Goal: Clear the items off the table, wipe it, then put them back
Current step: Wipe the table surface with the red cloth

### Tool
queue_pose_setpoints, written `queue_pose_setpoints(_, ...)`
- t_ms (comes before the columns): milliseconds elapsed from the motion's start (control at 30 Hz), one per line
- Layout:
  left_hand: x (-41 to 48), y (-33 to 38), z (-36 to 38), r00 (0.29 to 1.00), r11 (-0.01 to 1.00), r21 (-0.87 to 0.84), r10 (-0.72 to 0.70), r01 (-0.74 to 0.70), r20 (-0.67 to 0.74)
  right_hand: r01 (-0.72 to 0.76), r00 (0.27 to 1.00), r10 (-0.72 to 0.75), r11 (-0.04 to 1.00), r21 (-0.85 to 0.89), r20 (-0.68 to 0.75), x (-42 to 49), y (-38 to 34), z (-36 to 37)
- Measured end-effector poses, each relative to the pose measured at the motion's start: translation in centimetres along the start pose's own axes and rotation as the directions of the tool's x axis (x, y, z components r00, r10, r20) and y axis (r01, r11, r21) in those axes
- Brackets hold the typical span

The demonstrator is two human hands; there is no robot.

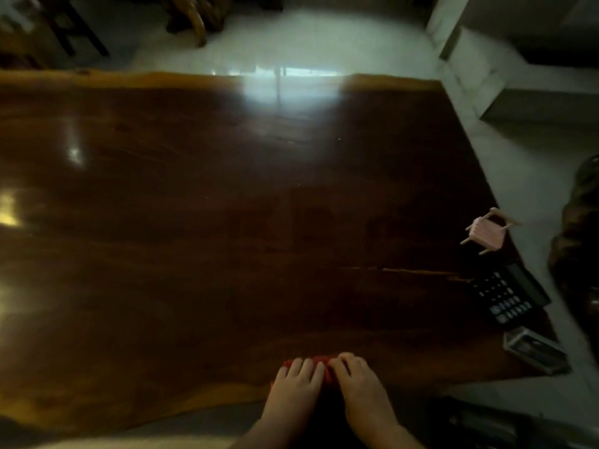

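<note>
A dark polished wooden table (pixel 227 205) fills the view. At its near edge my left hand (pixel 296 387) and my right hand (pixel 359 384) lie side by side, both pressing flat on a red cloth (pixel 324 367) that is mostly hidden under them. Along the table's right edge stand a small pink toy chair (pixel 487 233), a black calculator (pixel 509 296) and a clear rectangular box (pixel 534 353) at the near right corner.
Pale floor lies beyond the far and right table edges. Dark wooden furniture (pixel 191 17) stands at the back left. A dark bulky object (pixel 580 238) sits on the right beside the table. Steps or a ledge (pixel 518 85) rise at the back right.
</note>
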State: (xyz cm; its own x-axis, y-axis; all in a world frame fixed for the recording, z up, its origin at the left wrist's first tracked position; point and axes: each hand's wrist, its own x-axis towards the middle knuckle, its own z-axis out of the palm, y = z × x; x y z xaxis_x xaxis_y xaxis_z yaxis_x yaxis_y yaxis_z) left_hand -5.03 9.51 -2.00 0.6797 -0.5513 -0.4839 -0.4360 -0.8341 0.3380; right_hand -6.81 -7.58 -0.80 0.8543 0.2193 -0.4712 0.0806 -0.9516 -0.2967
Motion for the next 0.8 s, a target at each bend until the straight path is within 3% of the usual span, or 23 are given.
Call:
queue_pose_setpoints(200,1.5,0.5,-1.4,0.998,1.000,0.010,-0.001,0.001,0.055,0.074,0.997,-0.074,0.997,0.007,-0.032,0.0,1.1,-0.9)
queue_pose_setpoints(333,6.0,0.4,-3.7,0.998,0.999,0.046,0.014,-0.017,0.062,0.037,0.997,-0.037,0.999,-0.002,-0.067,2.5,4.0,-2.6)
queue_pose_setpoints(433,10.5,0.7,-6.1,0.999,0.998,0.055,-0.013,0.014,-0.031,0.017,0.991,-0.016,1.000,0.007,-0.135,6.3,7.2,-5.6)
queue_pose_setpoints(600,19.7,0.2,-12.4,0.968,0.991,0.083,-0.082,0.104,-0.237,0.115,0.945,-0.104,0.993,0.018,-0.310,15.5,12.6,-13.1)
queue_pose_setpoints(800,31.4,-1.9,-20.9,0.934,0.977,0.096,-0.151,0.191,-0.323,0.204,0.899,-0.214,0.977,-0.066,-0.383,27.6,18.3,-20.8)
